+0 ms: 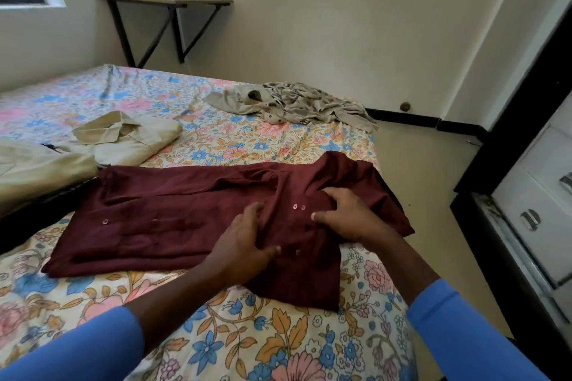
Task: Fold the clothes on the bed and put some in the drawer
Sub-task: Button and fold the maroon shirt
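The maroon shirt [192, 226] lies button-side up across the near part of the bed [216, 334], collar to the right and hem to the left. One side is already turned in along the near edge. Both hands work at the collar end. The left hand [247, 241] rests on the placket with its fingers [253, 213] fairly straight and spread, thumb out to the side, pressing the cloth flat. The right hand [346, 213] sits just beside it, nearer the collar. Its fingers [332, 195] are bent over the fabric, but I cannot tell whether they pinch a fold or only press.

This looks like squaring the chest before the next fold. To do it well:
- Hold the placket down with the left hand so the buttons stay in line.
- Let the right hand draw the collar and far shoulder straight.
- Smooth the ripples near the collar outward before turning the far sleeve in, or they will set into the fold.
- Match the width to the folded beige shirt [130, 139] lying just beyond, so the stack fits the drawers [538, 213] on the right.

A grey garment [294, 102] waits crumpled at the far edge.
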Demonstrator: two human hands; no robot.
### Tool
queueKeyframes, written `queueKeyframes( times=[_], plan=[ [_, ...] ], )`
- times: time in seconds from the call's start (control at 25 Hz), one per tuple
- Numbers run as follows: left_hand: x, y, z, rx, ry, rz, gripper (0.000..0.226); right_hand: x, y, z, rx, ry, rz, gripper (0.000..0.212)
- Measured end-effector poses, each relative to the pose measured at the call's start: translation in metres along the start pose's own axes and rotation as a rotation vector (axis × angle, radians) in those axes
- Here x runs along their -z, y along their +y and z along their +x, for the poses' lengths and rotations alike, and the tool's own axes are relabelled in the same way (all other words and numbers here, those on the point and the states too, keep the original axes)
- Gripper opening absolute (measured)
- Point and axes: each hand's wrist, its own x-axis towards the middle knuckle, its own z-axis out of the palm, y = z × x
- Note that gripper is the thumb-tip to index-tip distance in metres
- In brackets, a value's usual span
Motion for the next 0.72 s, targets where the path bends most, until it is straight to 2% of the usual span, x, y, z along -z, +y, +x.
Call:
queueKeyframes(
  times=[0.04, 0.12, 0.16, 0.2, 0.28, 0.32, 0.36, 0.4, 0.44, 0.52, 0.64, 0.72],
  plan=[
    [0.001, 0.007, -0.006, -0.021, 0.021, 0.003, 0.103, 0.009, -0.014, -0.014, 0.019, -0.031, 0.065, 0.037],
    [0.000, 0.015, -0.017, -0.250, 0.041, 0.192, 0.114, 0.028, -0.042, -0.043, 0.064, -0.132, 0.232, 0.039],
    [-0.002, 0.023, -0.023, -0.378, 0.037, 0.218, 0.115, 0.037, -0.056, -0.057, 0.113, -0.213, 0.327, 0.042],
    [-0.002, 0.033, -0.029, -0.446, 0.002, 0.128, 0.107, 0.043, -0.070, -0.069, 0.179, -0.305, 0.437, 0.046],
    [0.001, 0.052, -0.037, -0.364, -0.207, -0.331, 0.066, 0.043, -0.091, -0.081, 0.309, -0.388, 0.662, 0.056],
    [0.003, 0.060, -0.038, -0.300, -0.370, -0.499, 0.041, 0.037, -0.097, -0.079, 0.360, -0.321, 0.724, 0.056],
    [0.007, 0.065, -0.041, -0.256, -0.492, -0.568, 0.020, 0.029, -0.101, -0.073, 0.386, -0.178, 0.758, 0.053],
    [0.011, 0.066, -0.041, -0.206, -0.539, -0.608, 0.008, 0.021, -0.102, -0.063, 0.386, -0.019, 0.781, 0.047],
    [0.017, 0.069, -0.044, -0.154, -0.540, -0.670, 0.008, 0.015, -0.099, -0.052, 0.354, 0.105, 0.806, 0.040],
    [0.032, 0.071, -0.044, -0.079, -0.475, -0.951, 0.025, 0.003, -0.081, -0.034, 0.239, 0.202, 0.788, 0.034],
    [0.065, 0.064, -0.028, -0.001, -0.263, -1.370, 0.035, -0.009, -0.023, -0.024, 0.153, 0.110, 0.497, 0.051],
    [0.087, 0.048, -0.015, 0.022, -0.038, -1.409, 0.028, -0.017, 0.011, -0.021, 0.172, -0.021, 0.157, 0.049]
  ],
)
